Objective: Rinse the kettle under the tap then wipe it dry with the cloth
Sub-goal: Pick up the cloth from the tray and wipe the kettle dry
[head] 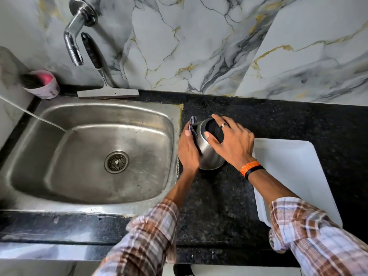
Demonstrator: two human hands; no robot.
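Note:
A steel kettle with a black lid stands on the dark granite counter, just right of the sink. My right hand lies over its lid and upper side, gripping it. My left hand presses a small checked cloth against the kettle's left side; only a corner of the cloth shows above my fingers. The chrome tap sticks out of the wall at the top left, and no water runs from it.
The steel sink fills the left half, with a thin white hose reaching into it. A squeegee and a pink cup stand behind the sink. A white chopping board lies right of the kettle.

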